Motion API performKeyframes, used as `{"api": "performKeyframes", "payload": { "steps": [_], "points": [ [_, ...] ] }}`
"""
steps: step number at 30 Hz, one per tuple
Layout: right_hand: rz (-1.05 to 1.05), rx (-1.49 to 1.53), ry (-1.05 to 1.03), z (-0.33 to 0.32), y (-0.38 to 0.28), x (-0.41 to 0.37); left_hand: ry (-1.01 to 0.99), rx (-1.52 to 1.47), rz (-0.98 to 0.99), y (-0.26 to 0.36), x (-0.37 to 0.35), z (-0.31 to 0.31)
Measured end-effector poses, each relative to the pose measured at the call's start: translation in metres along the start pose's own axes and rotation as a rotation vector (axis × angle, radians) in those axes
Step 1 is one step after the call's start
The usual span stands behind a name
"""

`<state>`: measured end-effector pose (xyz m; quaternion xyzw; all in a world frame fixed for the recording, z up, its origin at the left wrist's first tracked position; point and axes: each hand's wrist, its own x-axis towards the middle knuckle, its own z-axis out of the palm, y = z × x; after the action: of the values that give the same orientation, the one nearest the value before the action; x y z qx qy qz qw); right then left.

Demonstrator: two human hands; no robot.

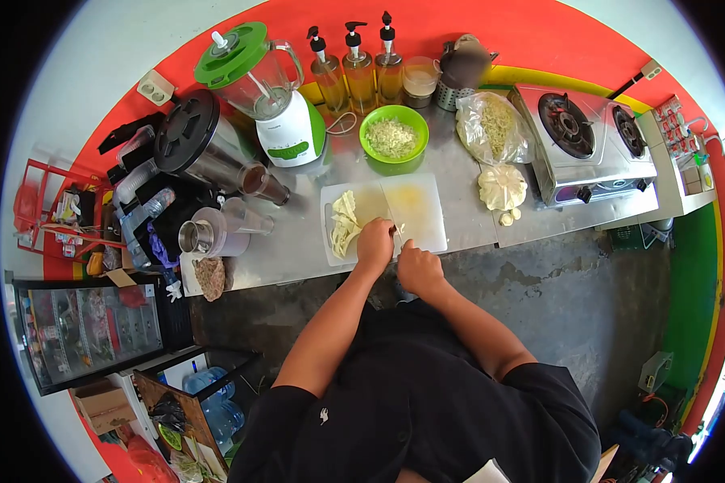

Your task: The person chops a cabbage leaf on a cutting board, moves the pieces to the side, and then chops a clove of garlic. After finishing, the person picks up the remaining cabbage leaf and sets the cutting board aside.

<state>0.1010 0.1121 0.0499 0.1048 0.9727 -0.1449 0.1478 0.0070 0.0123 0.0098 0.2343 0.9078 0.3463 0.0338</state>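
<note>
A white cutting board lies on the metal counter in front of me. Pale cabbage leaves are heaped on its left side. My left hand is closed, its fingers curled down on cabbage at the board's near middle. Beside it, my right hand is wrapped round a knife, whose thin blade is seen nearly edge-on and is hard to make out. A few small cut cabbage bits lie between the hands. Beyond the board stands a green bowl of chopped cabbage.
A blender and several pump bottles stand at the back. To the right are a bag of shredded vegetable, a cabbage head and a gas stove. Cups and a steel container are at left.
</note>
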Motion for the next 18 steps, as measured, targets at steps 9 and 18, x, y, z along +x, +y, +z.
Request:
{"api": "performKeyframes", "payload": {
  "steps": [9,18],
  "points": [
    [0.01,0.02,0.001,0.001,0.003,0.006,-0.019,-0.005,-0.024,0.001,0.002,-0.002],
    [0.025,0.03,-0.047,-0.002,0.002,0.011,-0.031,0.003,-0.048,0.003,0.001,-0.003]
  ]
}}
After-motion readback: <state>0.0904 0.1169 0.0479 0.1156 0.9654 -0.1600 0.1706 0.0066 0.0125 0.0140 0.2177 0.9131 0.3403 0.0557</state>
